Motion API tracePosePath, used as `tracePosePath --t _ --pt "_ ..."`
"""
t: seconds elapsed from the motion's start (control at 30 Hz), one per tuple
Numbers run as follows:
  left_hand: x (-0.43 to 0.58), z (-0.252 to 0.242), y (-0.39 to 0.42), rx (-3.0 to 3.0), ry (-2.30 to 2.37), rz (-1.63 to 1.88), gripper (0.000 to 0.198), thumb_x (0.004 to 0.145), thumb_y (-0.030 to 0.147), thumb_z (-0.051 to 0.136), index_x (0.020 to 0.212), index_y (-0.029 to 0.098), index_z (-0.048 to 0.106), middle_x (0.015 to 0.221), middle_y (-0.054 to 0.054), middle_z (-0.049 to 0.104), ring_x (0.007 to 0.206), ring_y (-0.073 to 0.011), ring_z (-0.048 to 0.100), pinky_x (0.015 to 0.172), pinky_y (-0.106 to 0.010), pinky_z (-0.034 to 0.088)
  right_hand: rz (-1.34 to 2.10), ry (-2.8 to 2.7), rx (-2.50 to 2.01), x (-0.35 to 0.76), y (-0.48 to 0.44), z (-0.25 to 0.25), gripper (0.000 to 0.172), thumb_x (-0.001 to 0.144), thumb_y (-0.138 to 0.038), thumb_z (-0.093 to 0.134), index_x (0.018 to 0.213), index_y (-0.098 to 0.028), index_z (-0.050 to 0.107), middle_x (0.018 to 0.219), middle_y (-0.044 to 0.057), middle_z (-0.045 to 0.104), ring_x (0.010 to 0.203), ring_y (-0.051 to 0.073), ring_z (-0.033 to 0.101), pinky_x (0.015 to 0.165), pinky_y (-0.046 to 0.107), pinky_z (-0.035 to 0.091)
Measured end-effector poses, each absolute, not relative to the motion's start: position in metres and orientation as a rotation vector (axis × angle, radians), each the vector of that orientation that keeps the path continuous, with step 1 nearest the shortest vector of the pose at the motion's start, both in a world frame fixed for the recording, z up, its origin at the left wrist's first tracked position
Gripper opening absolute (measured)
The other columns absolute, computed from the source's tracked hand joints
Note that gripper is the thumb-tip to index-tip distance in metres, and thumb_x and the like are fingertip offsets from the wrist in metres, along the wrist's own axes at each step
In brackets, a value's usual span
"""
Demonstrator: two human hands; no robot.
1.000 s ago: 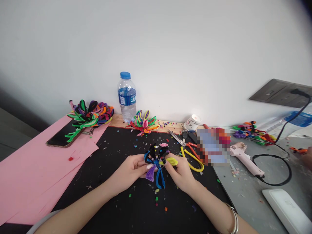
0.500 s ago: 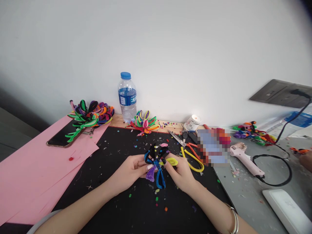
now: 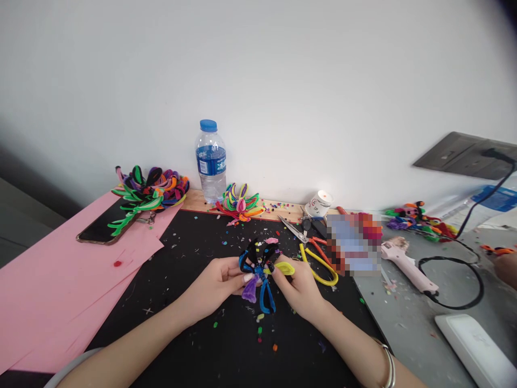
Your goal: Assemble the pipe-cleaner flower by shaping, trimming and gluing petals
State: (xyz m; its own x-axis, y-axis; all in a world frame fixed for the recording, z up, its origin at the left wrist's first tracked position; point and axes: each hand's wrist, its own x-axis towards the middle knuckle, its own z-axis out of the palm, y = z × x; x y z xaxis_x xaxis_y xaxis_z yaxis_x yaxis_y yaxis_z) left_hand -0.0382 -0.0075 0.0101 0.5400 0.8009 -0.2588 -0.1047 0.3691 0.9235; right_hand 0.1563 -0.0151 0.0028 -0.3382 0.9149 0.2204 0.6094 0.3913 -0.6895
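Between my two hands is a pipe-cleaner flower (image 3: 259, 270) with looped petals in black, blue, purple and yellow around a blue centre. My left hand (image 3: 222, 281) pinches it from the left, thumb beside the purple petal. From the right, my right hand (image 3: 297, 285) grips it, thumb close to the blue centre and the yellow petal. The fingers behind the flower are partly hidden. Under it lies a black mat (image 3: 194, 345) strewn with small fuzzy scraps. Beyond my right hand rest scissors (image 3: 313, 253) with yellow and red handles.
Pink sheets (image 3: 72, 280) and a phone (image 3: 100, 229) lie left, beside a pipe-cleaner bundle (image 3: 151, 188). At the back stand a water bottle (image 3: 210, 161) and a paper cup (image 3: 319, 203). A corded glue gun (image 3: 410, 267) and a white box (image 3: 476, 345) are right. Another person's hand (image 3: 507, 267) shows at the right edge.
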Motion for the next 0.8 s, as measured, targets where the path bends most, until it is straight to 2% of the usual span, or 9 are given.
tracePosePath --t 0.4,0.8 --pt "-0.0377 0.0126 -0.0075 1.024 0.791 0.678 0.019 0.074 0.026 0.061 0.090 0.015 0.062 0.079 -0.003 0.067 0.069 -0.0140 0.059 0.068 -0.025 0.045 0.648 -2.075 -1.273 0.1560 -0.0150 0.0026 0.024 0.085 -0.019 0.036 0.061 -0.019 0.032 0.056 -0.005 0.033 0.049 0.007 0.033 0.050 0.021 0.026" --pt "-0.0381 0.0103 -0.0073 1.025 0.795 0.680 0.018 0.074 0.026 0.060 0.088 0.015 0.062 0.079 -0.002 0.067 0.070 -0.0141 0.059 0.069 -0.025 0.045 0.671 -2.063 -1.292 0.1551 -0.0153 0.0038 0.025 0.085 -0.021 0.036 0.060 -0.019 0.033 0.055 -0.005 0.033 0.048 0.007 0.033 0.049 0.021 0.026"
